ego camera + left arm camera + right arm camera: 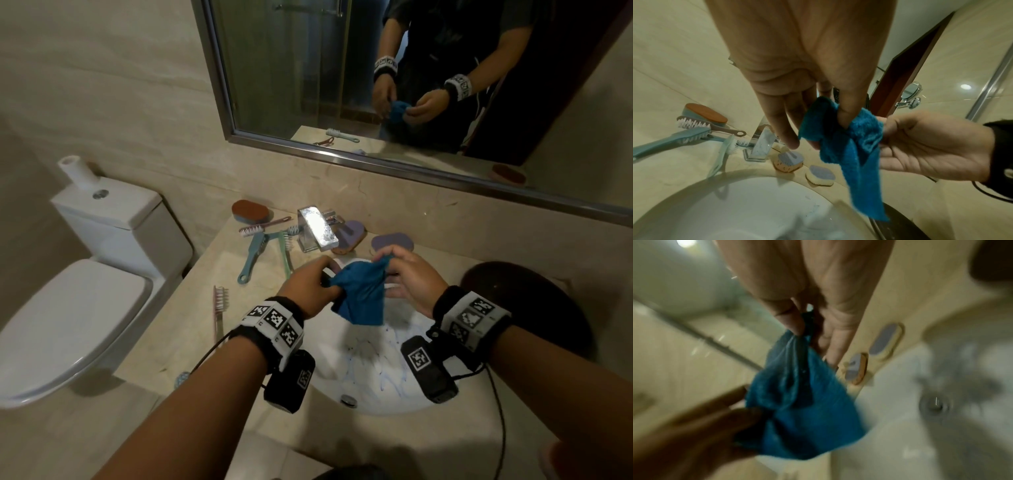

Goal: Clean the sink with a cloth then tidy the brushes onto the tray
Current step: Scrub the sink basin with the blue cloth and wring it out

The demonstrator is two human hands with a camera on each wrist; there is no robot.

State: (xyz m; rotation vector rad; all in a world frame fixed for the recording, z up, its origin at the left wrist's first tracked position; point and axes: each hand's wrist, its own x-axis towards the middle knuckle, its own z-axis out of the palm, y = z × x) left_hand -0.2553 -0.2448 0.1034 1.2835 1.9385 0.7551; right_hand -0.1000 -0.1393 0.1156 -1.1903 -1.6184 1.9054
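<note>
You have two hands in view, your left hand point(308, 287) and your right hand point(411, 281), and one blue cloth point(359, 294) between them. There is one white sink point(363, 377) and one chrome tap point(318, 233).

You can count five long-handled brushes: a mauve brush point(260, 226), a blue brush point(253, 257), a green brush point(285, 253), a small brush point(292, 230) half hidden by the tap, and a pink brush point(219, 305).

There are three oval block brushes: one brown-topped block point(250, 209), a near purple block point(394, 241) and a far purple block point(352, 233).

There is one dark round tray point(496, 277), one toilet point(78, 308) and one mirror point(291, 68).
</note>
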